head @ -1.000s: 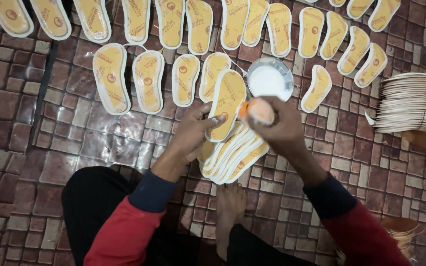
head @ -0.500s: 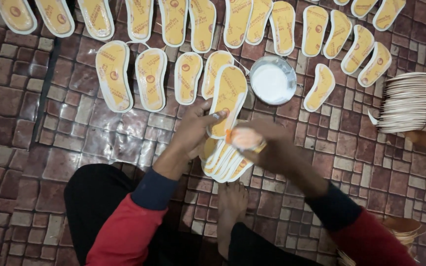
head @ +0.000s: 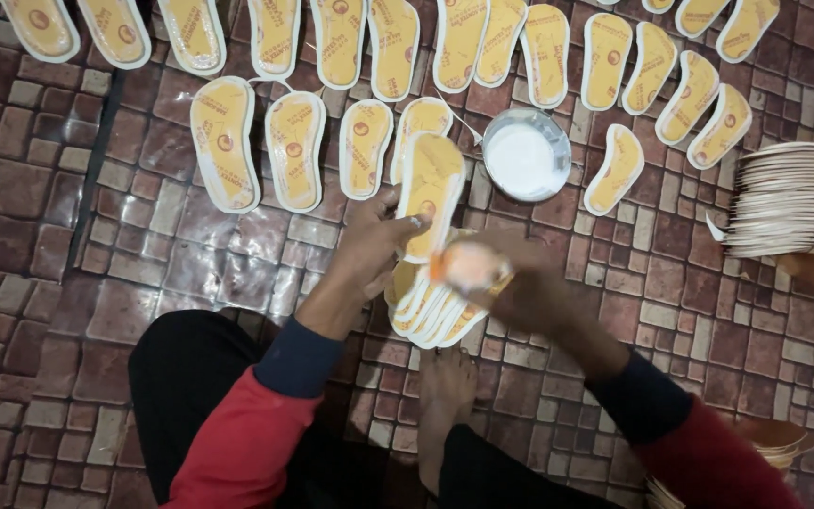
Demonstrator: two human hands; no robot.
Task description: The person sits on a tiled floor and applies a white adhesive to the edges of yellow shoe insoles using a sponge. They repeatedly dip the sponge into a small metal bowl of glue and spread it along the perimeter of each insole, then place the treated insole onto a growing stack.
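Yellow insole (head: 431,188) under left hand (head: 374,247), right hand (head: 520,287) on orange sponge (head: 468,266)

Glossy reddish brick-patterned floor (head: 68,245)

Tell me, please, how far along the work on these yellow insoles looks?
Done: two rows of yellow foam insoles lie spread on the brick-patterned floor. In hand: the left hand steadies one insole while the right hand moves an orange applicator over it. Left: fanned insoles beneath, beside the round white-filled bowl.
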